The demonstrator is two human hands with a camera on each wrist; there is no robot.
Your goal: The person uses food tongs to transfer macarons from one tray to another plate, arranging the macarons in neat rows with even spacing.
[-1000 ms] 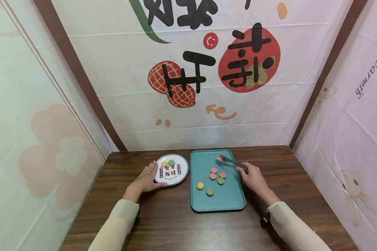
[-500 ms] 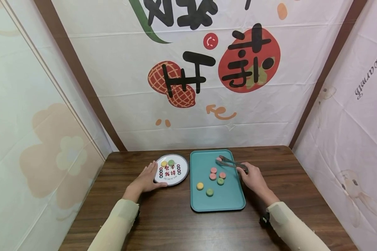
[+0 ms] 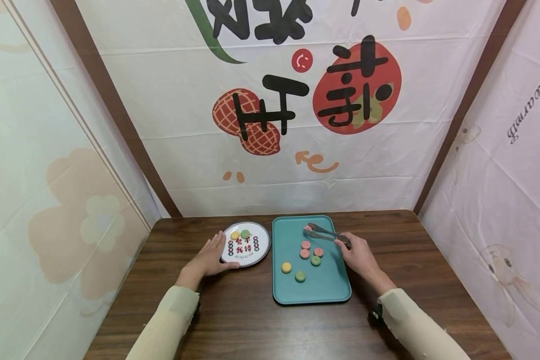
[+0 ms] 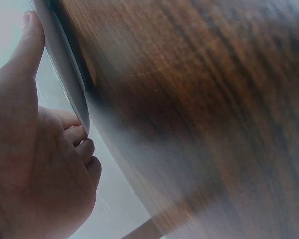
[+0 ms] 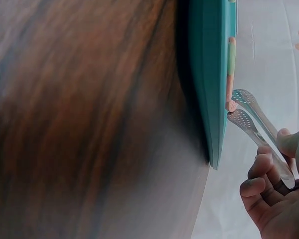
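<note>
My right hand (image 3: 359, 255) holds metal tongs (image 3: 323, 233) near their closed end, over the teal tray (image 3: 326, 292). The tong tips stand on either side of a pink macaron (image 3: 308, 228) at the tray's far end. In the right wrist view, the perforated tong heads (image 5: 241, 118) sit close to that macaron, thumb and fingers around the arms. My left hand (image 3: 209, 257) rests at the left side of the round white plate (image 3: 256, 256), its fingers extended along the edge and its thumb on the near rim. A yellow macaron (image 3: 235, 235) and a green macaron (image 3: 245, 234) lie on the plate.
Nearer on the tray lie several pink macarons (image 3: 305, 254), two green ones (image 3: 300, 276) and a yellow one (image 3: 286, 267). Plate and tray stand side by side on the brown wooden table (image 3: 234, 320). A printed white cloth (image 3: 270, 192) hangs behind the table's far edge.
My right hand and the tongs have shifted slightly left, and the pink macaron between the tips has moved left with them. My left hand and the plate have stayed in place.
</note>
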